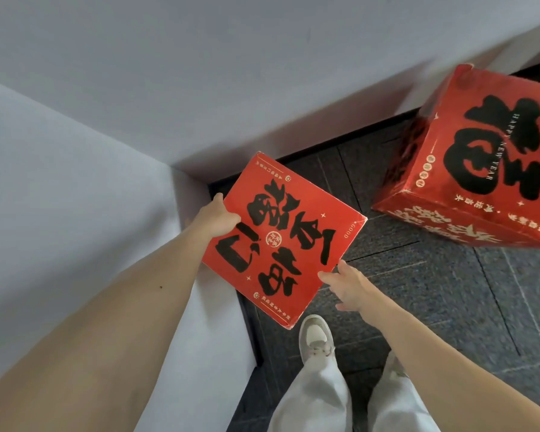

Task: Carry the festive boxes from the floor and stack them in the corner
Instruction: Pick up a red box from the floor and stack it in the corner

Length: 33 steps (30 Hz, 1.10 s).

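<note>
Small red box (281,238) held low in the corner where the two walls meet.
On my feed its underside is hidden, so I can't tell if it touches the dark floor (418,291). The left hand (215,219) grips its left edge with the thumb on top and the fingers out of sight beneath. The right hand (349,288) has spread, fairly straight fingers touching the near-right edge. I read only "GOOD" beside upside-down black calligraphy. The larger red box (468,169), cut off at right, reads "HAPPY NEW YEAR".

Left hand (217,218) in thumb-over grip; right hand (349,286) loose, fingers spread
</note>
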{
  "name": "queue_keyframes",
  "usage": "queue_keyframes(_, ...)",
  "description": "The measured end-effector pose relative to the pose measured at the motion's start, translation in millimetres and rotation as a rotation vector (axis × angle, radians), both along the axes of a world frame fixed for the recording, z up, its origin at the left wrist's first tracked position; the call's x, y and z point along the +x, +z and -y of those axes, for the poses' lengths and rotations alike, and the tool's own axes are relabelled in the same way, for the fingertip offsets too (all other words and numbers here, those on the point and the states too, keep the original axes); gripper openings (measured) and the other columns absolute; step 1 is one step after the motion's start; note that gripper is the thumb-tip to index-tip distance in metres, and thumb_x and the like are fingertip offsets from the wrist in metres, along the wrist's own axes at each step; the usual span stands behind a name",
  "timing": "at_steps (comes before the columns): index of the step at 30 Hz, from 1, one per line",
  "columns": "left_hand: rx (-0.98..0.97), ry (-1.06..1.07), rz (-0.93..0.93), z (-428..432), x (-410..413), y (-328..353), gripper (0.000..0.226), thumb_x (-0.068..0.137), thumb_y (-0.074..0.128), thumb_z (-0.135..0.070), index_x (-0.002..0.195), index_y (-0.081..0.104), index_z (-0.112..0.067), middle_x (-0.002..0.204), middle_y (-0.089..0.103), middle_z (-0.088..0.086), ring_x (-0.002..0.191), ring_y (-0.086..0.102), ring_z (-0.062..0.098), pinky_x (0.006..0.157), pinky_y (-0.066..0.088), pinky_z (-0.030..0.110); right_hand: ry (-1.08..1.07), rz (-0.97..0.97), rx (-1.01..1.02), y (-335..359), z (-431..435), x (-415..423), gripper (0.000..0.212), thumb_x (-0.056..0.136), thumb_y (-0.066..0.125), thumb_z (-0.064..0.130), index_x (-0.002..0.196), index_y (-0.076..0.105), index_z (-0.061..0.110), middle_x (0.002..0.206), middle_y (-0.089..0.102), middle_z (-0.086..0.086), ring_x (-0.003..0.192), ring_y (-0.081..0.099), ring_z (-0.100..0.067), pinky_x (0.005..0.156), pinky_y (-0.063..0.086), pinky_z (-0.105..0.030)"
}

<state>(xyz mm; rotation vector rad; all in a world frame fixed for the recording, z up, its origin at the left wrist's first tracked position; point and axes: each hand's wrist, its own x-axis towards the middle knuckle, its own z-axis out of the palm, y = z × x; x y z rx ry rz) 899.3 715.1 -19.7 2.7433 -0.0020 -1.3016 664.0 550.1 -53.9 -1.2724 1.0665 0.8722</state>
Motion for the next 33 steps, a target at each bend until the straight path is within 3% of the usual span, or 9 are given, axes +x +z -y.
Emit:
queue_keyframes(3,0.014,0.04,-0.014,-3,-1,-10,0.042,0.074,0.05,-0.035,0.115,0.046,-0.027,0.097,0.061,-0.001,0.1,0.058,0.027,0.103,0.038,0.056,-0.034,-0.015,0.034,-3,0,-1,0.044,0.097,0.056,0.038,0.136,0.042,0.025,0.134,0.05,-0.001,0.117,0.052,-0.023,0.086,0.051,-0.04)
queue_keyframes(10,-0.029,0.139,-0.002,-5,-12,5,0.029,0.075,0.046,-0.039,0.098,0.055,-0.025,0.101,0.059,0.004,0.096,0.058,0.029,0.101,0.04,0.056,-0.116,-0.017,0.046,15,10,-10,0.046,0.097,0.06,0.034,0.139,0.044,0.027,0.139,0.051,0.001,0.128,0.049,-0.026,0.096,0.045,-0.044)
queue_keyframes(15,-0.138,0.228,0.021,3,-28,57,0.021,0.093,0.051,-0.031,0.107,0.052,-0.015,0.108,0.061,0.011,0.088,0.059,0.023,0.078,0.045,0.039,-0.135,0.021,-0.005,57,38,-9,0.04,0.096,0.062,0.033,0.133,0.049,0.027,0.137,0.056,0.0,0.125,0.052,-0.026,0.097,0.044,-0.046)
queue_keyframes(18,-0.18,0.307,0.049,9,-39,95,0.027,0.094,0.051,-0.034,0.112,0.047,-0.015,0.108,0.059,0.011,0.093,0.059,0.026,0.076,0.044,0.039,-0.125,0.057,-0.047,97,61,-5,0.034,0.096,0.062,0.032,0.125,0.046,0.027,0.133,0.057,-0.002,0.12,0.055,-0.026,0.096,0.044,-0.046)
queue_keyframes(22,-0.241,0.42,0.052,27,-59,160,0.036,0.094,0.05,-0.036,0.12,0.044,-0.012,0.115,0.059,0.015,0.106,0.059,0.032,0.093,0.047,0.049,-0.07,0.133,-0.124,162,95,-1,0.041,0.095,0.064,0.034,0.127,0.04,0.026,0.13,0.057,-0.001,0.112,0.058,-0.023,0.09,0.049,-0.044)
queue_keyframes(27,-0.344,0.545,0.105,48,-92,258,0.047,0.091,0.049,-0.043,0.124,0.043,-0.01,0.108,0.06,0.008,0.098,0.061,0.025,0.085,0.049,0.044,-0.058,0.237,-0.191,264,143,4,0.063,0.094,0.065,0.033,0.144,0.028,0.022,0.126,0.056,-0.003,0.097,0.06,-0.018,0.079,0.049,-0.039)
queue_keyframes(29,-0.381,0.567,0.156,53,-105,299,0.041,0.094,0.049,-0.041,0.12,0.043,-0.01,0.097,0.06,0.006,0.088,0.063,0.021,0.072,0.049,0.037,-0.039,0.302,-0.198,308,160,9,0.062,0.095,0.065,0.031,0.144,0.029,0.021,0.128,0.056,-0.004,0.093,0.062,-0.016,0.07,0.051,-0.033)
queue_keyframes(31,-0.404,0.577,0.207,60,-118,340,0.028,0.1,0.048,-0.034,0.117,0.038,-0.013,0.094,0.056,0.002,0.083,0.058,0.015,0.062,0.04,0.03,-0.001,0.382,-0.22,351,175,12,0.059,0.096,0.064,0.028,0.143,0.03,0.017,0.124,0.056,-0.004,0.089,0.063,-0.013,0.06,0.048,-0.028)
queue_keyframes(33,-0.445,0.604,0.242,65,-136,382,0.026,0.101,0.048,-0.032,0.117,0.037,-0.015,0.098,0.057,0.002,0.085,0.058,0.015,0.061,0.04,0.029,0.037,0.452,-0.253,389,186,12,0.056,0.095,0.064,0.029,0.14,0.033,0.018,0.123,0.057,-0.003,0.093,0.065,-0.017,0.066,0.053,-0.033)
